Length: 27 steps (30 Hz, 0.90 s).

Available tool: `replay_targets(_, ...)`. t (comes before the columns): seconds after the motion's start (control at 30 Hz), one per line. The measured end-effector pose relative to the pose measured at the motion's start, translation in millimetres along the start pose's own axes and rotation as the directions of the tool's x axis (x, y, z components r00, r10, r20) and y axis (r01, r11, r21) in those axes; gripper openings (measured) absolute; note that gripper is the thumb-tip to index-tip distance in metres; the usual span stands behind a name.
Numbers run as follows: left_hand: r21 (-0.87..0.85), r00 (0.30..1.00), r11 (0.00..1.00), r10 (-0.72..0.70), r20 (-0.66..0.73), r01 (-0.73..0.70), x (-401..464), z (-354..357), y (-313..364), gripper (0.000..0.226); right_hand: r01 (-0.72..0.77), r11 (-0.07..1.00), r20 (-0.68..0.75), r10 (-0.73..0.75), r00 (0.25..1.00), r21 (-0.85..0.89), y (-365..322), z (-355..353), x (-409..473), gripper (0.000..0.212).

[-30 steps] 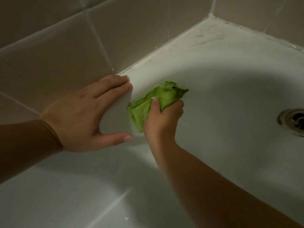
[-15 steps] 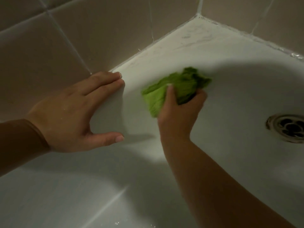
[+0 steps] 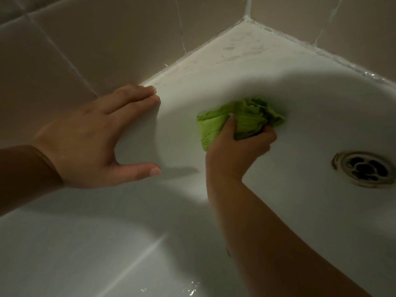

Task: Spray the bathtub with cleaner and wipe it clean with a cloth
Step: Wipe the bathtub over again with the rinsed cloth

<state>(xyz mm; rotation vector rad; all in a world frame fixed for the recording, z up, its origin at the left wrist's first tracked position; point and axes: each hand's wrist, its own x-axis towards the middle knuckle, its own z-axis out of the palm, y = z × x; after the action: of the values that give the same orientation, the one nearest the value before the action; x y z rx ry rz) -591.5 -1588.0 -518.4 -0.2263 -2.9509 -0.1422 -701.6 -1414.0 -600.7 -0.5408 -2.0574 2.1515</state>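
wiping stage, mid-task by the look of it: no cleaner bottle in view, so spraying judged done. bathtub [image 3: 310,116] inner wall near the far corner under the cloth; chalky smears left on the rim at that corner, droplets on the near floor, rusty ring round the drain [image 3: 367,168] at right, so more wiping left. right hand [image 3: 237,146] curled tight round a bunched green cloth [image 3: 244,118], thumb over the top, pressing it on the curved wall between far-left rim and drain. left hand [image 3: 94,138] spread wide, holding nothing, fingers flat on the far-left rim by the beige wall tiles [image 3: 107,39], thumb apart lower down.
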Motion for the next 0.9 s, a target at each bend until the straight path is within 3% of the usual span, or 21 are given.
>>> replay_targets(0.13,0.011,1.000,1.000,0.003,-0.009,-0.003,5,2,-1,0.109,-0.046,0.996,0.190,0.059,0.980,-0.075,9,-1,-12,0.054)
replay_targets(0.33,0.010,1.000,1.000,-0.004,-0.021,0.005,12,6,0,0.109,0.026,1.000,0.038,-0.026,0.999,0.006,-10,-9,3,0.055)
replay_targets(0.5,0.011,1.000,1.000,-0.007,-0.027,0.007,18,8,0,0.110,-0.091,0.994,0.247,0.104,0.963,-0.064,-11,1,-16,0.052)
replay_targets(0.67,0.022,1.000,1.000,0.010,-0.019,-0.010,20,8,-2,0.108,-0.051,0.998,0.074,0.048,0.996,0.046,-19,-6,2,0.055)
replay_targets(0.83,0.028,1.000,1.000,0.013,-0.011,-0.013,22,10,-6,0.102,-0.124,0.988,0.238,0.143,0.961,-0.093,3,0,-15,0.055)
replay_targets(0.9,0.042,1.000,0.999,0.011,-0.020,-0.010,24,10,-5,0.099,-0.107,0.989,0.215,0.127,0.968,-0.103,9,-4,-11,0.056)
